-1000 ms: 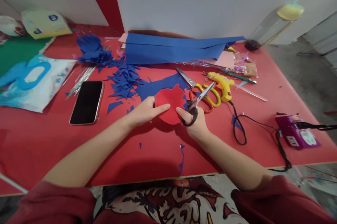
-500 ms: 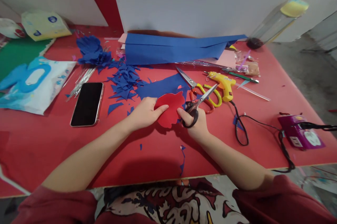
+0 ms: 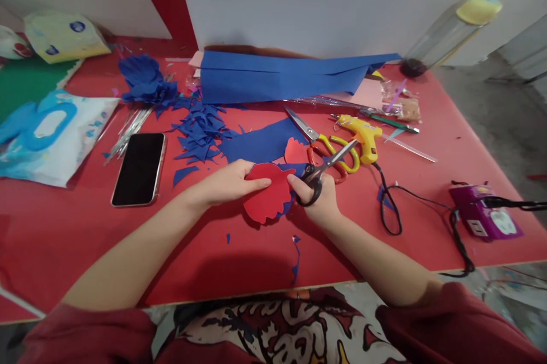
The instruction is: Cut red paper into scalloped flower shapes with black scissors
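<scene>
My left hand point(image 3: 226, 183) pinches a red scalloped paper cutout point(image 3: 268, 197) that lies over blue paper point(image 3: 260, 143), just above the red table point(image 3: 239, 256). My right hand point(image 3: 318, 201) is closed through the handles of black scissors point(image 3: 323, 169), whose blades point up and to the right, beside the cutout's right edge. A small red paper piece point(image 3: 294, 151) lies just beyond the cutout.
Yellow-handled scissors point(image 3: 325, 142), a yellow glue gun point(image 3: 363, 135) with a black cord point(image 3: 391, 213) and a purple power strip point(image 3: 485, 217) lie to the right. A phone point(image 3: 139, 167), blue scraps point(image 3: 200, 130), a blue paper flower point(image 3: 147, 82) and wipes pack point(image 3: 49, 133) sit left. Folded blue sheets point(image 3: 277, 76) lie behind.
The red cutout has turned and come lower, toward me, in my left hand. A small red piece now lies apart above it. My right hand stays on the scissors.
</scene>
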Demonstrator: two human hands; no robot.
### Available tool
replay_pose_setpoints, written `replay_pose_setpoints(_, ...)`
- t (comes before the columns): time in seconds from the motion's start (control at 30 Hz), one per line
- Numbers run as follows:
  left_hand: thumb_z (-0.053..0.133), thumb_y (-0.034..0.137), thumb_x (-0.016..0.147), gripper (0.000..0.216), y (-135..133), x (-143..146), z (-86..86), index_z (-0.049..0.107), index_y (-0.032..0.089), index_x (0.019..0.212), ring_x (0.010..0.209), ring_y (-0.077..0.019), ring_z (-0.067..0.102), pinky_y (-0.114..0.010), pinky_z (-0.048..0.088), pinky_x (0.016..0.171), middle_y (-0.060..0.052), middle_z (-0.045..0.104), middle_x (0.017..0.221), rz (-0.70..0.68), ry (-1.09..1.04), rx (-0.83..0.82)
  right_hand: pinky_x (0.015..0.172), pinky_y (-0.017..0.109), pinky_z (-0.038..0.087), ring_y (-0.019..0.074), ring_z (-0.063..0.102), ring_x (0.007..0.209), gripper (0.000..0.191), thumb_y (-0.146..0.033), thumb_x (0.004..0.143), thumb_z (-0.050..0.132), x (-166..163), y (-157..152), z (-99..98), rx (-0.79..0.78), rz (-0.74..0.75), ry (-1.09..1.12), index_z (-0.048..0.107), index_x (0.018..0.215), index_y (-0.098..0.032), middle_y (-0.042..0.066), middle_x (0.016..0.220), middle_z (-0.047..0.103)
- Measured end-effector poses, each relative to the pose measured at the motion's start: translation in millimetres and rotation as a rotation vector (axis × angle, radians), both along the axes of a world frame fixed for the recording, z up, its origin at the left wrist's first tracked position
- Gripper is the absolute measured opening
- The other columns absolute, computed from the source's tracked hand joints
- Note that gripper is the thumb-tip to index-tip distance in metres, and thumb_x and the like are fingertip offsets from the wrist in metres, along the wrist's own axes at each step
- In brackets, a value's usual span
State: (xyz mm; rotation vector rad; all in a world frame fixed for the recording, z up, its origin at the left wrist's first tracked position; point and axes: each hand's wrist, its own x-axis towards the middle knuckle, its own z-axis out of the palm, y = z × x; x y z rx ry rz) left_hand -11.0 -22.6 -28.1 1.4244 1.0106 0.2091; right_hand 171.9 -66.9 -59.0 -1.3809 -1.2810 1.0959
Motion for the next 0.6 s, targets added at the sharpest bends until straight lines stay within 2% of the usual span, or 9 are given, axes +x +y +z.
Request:
replay_pose_setpoints(0.13,0.056,0.037,0.078,0.026,-4.0,8.0,-4.3,0.063,0.013,0.084,0.066,-0.0152,0.064,-0.024,0.050,0.062,-0.004,0.070,0.079,0.117,-0.086,-0.034,0.042,0.022,0.034,0.0091,0.040,0.044,0.029,-0.031,0.070,0.060,1.4,2.5,-0.5,-0.041,-0.001,0.018,0.045,0.049,-0.018,-0.002,0.045,0.046)
replay_pose_setpoints(0.27,0.053,0.036,0.078,0.025,-0.1,6.1,-3.7,0.063,0.013,0.080,0.067,-0.0165,0.063,-0.024,0.048,0.059,-0.005,0.070,0.079,0.087,0.047,0.097,0.042,0.022,0.032,0.0084,0.040,0.043,0.030,-0.032,0.069,0.062,0.6,6.8,-7.0,-0.153,0.066,0.151,0.046,0.049,-0.017,-0.003,0.045,0.045)
replay_pose_setpoints(0.37,0.051,0.036,0.078,0.027,6.4,-0.6,-0.6,0.063,0.012,0.079,0.067,-0.0180,0.063,-0.024,0.047,0.058,-0.005,0.070,0.077,0.069,0.158,0.216,0.039,0.021,0.027,0.0060,0.033,0.038,0.035,-0.038,0.070,0.063,-0.9,9.6,-12.7,-0.288,0.157,0.361,0.044,0.050,-0.017,-0.005,0.041,0.039)
replay_pose_setpoints(0.43,0.050,0.036,0.078,0.027,10.8,-5.7,1.8,0.063,0.013,0.077,0.065,-0.0173,0.062,-0.024,0.046,0.056,-0.004,0.069,0.075,0.078,0.187,0.273,0.038,0.019,0.025,0.0052,0.030,0.039,0.032,-0.042,0.069,0.064,-1.0,10.3,-13.3,-0.372,0.252,0.484,0.049,0.057,-0.016,-0.006,0.045,0.039)
replay_pose_setpoints(0.6,0.051,0.036,0.076,0.025,19.7,-18.3,7.3,0.062,0.014,0.074,0.065,-0.0171,0.062,-0.023,0.047,0.055,-0.003,0.069,0.074,0.125,0.199,0.339,0.041,0.018,0.034,0.0063,0.032,0.046,0.035,-0.049,0.069,0.064,2.8,7.4,-10.1,-0.512,0.514,0.632,0.057,0.072,-0.015,-0.004,0.055,0.041)
